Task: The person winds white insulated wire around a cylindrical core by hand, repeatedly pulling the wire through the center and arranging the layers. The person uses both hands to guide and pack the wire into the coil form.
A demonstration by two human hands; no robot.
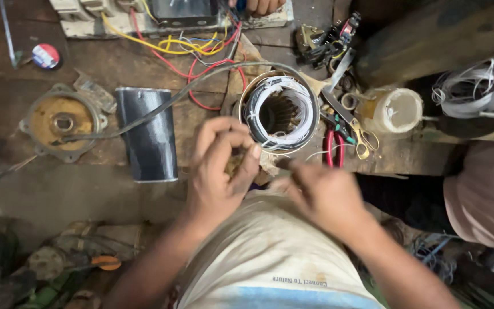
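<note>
A round motor stator (281, 110) with white-sleeved windings stands on the wooden bench (92, 68), open end up. My left hand (219, 166) is curled against its near left side, fingers closed on something small and brownish that I cannot make out. My right hand (322, 191) is just below the stator's near edge, blurred, fingers drawn together; what it holds cannot be told. A thin white strand (318, 153) runs from the stator toward it.
A black cylindrical casing (147, 134) lies left of the stator, a rusty end cover (64, 121) beyond it. Scissors (350, 117), red-handled pliers (334, 147), a tape roll (398, 110) and a wire bundle (478, 86) sit right. Another person's fingers (261, 6) touch a wired box at top.
</note>
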